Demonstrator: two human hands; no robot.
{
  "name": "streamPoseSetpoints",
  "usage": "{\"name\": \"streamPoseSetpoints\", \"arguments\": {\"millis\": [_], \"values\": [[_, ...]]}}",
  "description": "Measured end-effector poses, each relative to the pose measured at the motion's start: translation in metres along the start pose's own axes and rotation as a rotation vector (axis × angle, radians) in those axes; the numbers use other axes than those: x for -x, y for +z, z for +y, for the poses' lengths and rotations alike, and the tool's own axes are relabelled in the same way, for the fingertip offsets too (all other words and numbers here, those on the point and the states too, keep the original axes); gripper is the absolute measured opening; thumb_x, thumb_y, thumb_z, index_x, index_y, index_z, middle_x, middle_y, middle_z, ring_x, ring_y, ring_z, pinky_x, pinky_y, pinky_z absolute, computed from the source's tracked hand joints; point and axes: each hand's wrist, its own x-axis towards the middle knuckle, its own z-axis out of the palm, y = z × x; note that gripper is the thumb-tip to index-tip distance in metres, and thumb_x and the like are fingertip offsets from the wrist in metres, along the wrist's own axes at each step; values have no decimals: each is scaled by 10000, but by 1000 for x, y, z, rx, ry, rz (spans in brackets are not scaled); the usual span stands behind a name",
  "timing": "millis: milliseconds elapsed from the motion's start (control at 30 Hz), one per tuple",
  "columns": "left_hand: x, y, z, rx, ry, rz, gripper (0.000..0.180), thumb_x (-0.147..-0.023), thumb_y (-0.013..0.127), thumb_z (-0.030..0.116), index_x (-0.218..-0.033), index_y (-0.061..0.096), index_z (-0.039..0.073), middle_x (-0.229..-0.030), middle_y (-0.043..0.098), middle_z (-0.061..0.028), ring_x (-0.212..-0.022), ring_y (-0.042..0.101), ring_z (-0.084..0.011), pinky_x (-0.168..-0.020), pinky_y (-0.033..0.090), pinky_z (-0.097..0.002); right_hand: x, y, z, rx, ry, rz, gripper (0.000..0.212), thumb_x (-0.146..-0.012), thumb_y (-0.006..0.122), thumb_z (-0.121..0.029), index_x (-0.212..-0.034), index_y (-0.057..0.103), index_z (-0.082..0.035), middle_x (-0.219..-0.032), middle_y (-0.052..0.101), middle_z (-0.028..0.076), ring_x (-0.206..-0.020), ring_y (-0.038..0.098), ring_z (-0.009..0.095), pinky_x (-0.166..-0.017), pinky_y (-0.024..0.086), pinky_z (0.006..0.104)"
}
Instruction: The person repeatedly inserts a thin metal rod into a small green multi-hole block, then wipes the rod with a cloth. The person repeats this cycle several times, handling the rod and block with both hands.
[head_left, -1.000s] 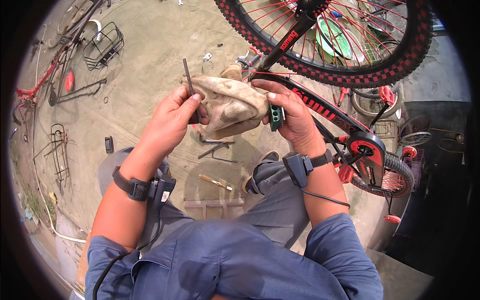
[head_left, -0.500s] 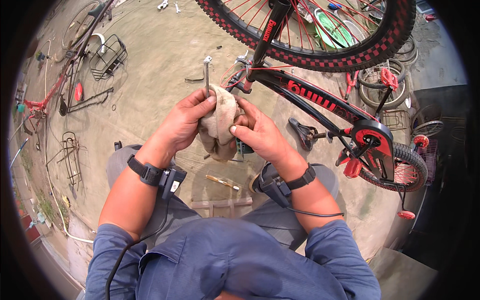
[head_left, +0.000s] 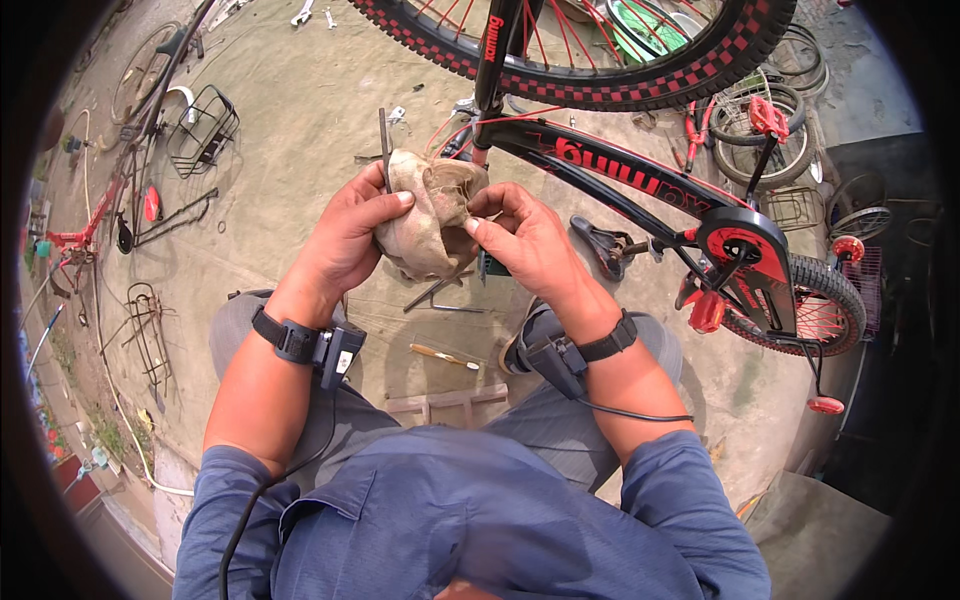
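Beside the black-and-red bike (head_left: pixel 625 178), the left hand (head_left: pixel 343 228) grips a tan cloth (head_left: pixel 415 238) and dark bar (head_left: pixel 384 138), the right hand (head_left: pixel 528 243) pinching the cloth's folds.

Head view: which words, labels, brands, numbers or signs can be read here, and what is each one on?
Black frame tube: large red lettering, upside down; legible, but not copied here.
Black fork leg: red lettering, running sideways; also legible, not copied.
Chain guard: small markings, too small to read.
White label on the left-wrist device: too small to read.
Beige cloth: no text visible.
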Motion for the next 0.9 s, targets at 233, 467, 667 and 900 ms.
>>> {"name": "streamPoseSetpoints", "arguments": {"millis": [233, 467, 667, 900], "values": [[5, -10, 1, -8, -14, 1, 384, -942, 636, 88, -1306, 541, 9, -1206, 670, -113, -1118, 654, -216, -1019, 505, -367, -8, 18, 14, 50, -40, 35, 323, -892, 721, -182, -1125, 664, 36, -971, 694, 85, -847, 641, 120, -765, 533, 293], [6, -25, 8, -89, 57, 110, 346, -967, 611, 101, -1297, 560, 8, -1207, 669, -92, -1113, 648, -203, -1011, 504, -359, -11, -2, 7, 261, -82, 126, 207, -927, 712, -155, -1026, 724, 27, -893, 723, 34, -827, 617, 78, -730, 507, 255], [7, -32, 12, -126, 168, 236, 310, -970, 596, 84, -1269, 566, 7, -1145, 681, -73, -1041, 650, -157, -962, 507, -321, -18, -16, 10, 282, -136, 316, 220, -934, 713, -150, -1052, 731, 35, -907, 719, 42, -830, 621, 85, -753, 511, 254], [6, -42, 10, -240, 151, 300, 304, -992, 585, 102, -1276, 560, -5, -1172, 674, -83, -1078, 636, -159, -990, 485, -326, -22, -32, 5, -69, -69, 502, 209, -949, 672, -138, -1055, 720, 36, -873, 693, 13, -796, 596, 57, -716, 495, 228]]}}
